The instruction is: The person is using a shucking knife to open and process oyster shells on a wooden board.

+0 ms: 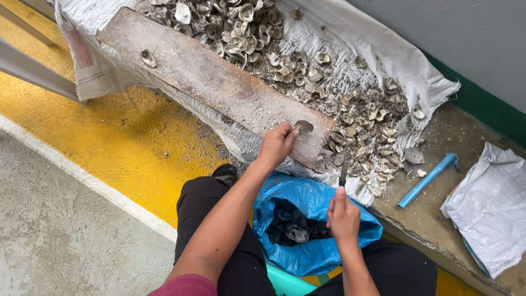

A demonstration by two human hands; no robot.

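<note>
Surroundings: a long weathered plank (pixel 219 82) lies slantwise across a white woven sack (pixel 394 60), and a great heap of empty shells (pixel 350 109) is spread over the sack beyond it.
Lone shell: one shell (pixel 148 57) sits by itself near the plank's far end, well apart from both hands.
Between the knees: a blue plastic bag (pixel 312 219) gapes open, dark unopened oysters (pixel 293 227) piled inside.
Off to the right: a blue pipe (pixel 427 178) on the dirty ledge, with another white sack (pixel 490 205) beside it.
Left hand: the left hand (pixel 276 145) is curled, fingertips pinning an oyster (pixel 303 127) flat on the plank's near end.
Right hand: the right hand (pixel 342 216) is fisted round a knife (pixel 343 172), blade pointing up and away, just right of the plank's corner.
Gap: knife tip and pinned oyster are near but not touching; nothing lies between them.
</note>
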